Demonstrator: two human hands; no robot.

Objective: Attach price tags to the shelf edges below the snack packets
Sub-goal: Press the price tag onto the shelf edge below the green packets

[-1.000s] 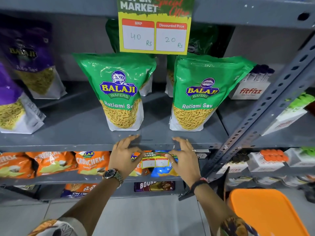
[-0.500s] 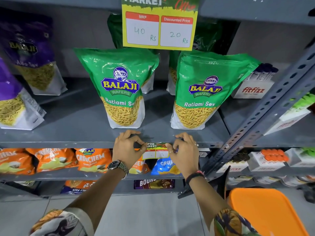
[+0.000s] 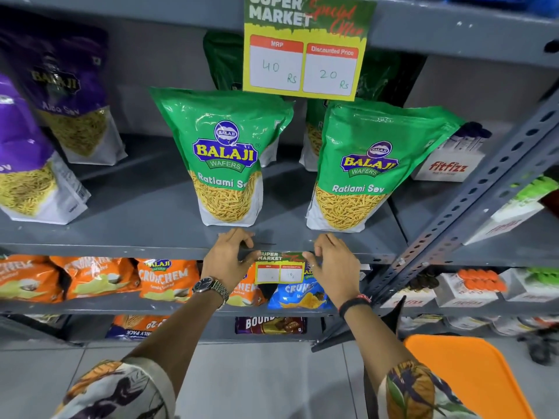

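A small yellow-and-green price tag (image 3: 279,267) hangs on the front edge of the grey middle shelf (image 3: 136,249), below two green Balaji Ratlami Sev packets (image 3: 225,152) (image 3: 363,164). My left hand (image 3: 227,258) pinches the tag's upper left corner against the shelf edge. On the other side, my right hand (image 3: 331,261) presses its upper right corner with the fingertips. A larger tag of the same design (image 3: 305,46) is fixed to the shelf edge above, reading 40 and 20 Rs.
Purple Balaji packets (image 3: 45,140) stand at the left, Fitfizz boxes (image 3: 447,164) at the right. Orange and blue chip packets (image 3: 163,279) fill the shelf below. A slotted metal upright (image 3: 472,207) runs diagonally at the right. An orange tray (image 3: 472,379) sits low right.
The tag has gone up from in front of the lower packets to the middle shelf's edge. Both hands rose with it and now press its top corners there.
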